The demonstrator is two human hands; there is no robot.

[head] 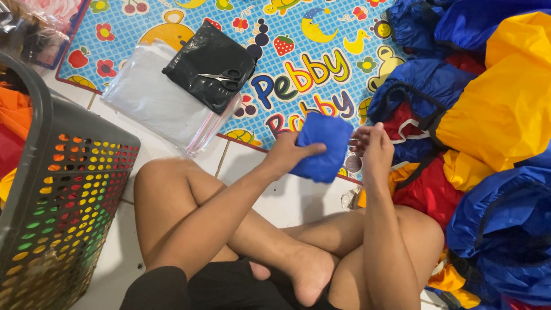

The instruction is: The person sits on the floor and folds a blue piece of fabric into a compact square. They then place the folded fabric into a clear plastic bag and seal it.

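Basket: a dark perforated plastic laundry basket [63, 189] is stood at far left, filled with coloured cloth.
Bags: a black plastic bag [201, 57] with scissors [225, 77] on it is laid over a clear plastic stack [152, 100].
Left hand [285, 154]: its grip is clamped on the folded blue fabric bundle [321, 146], held above the floor.
Right hand [376, 150]: its grip is closed at the bundle's right edge.
Pile: blue, yellow and red garments [493, 115] are heaped at right.

Bright, even indoor light, soft shadows under the legs [241, 229], sharp focus, perhaps slight stretching toward the edges.
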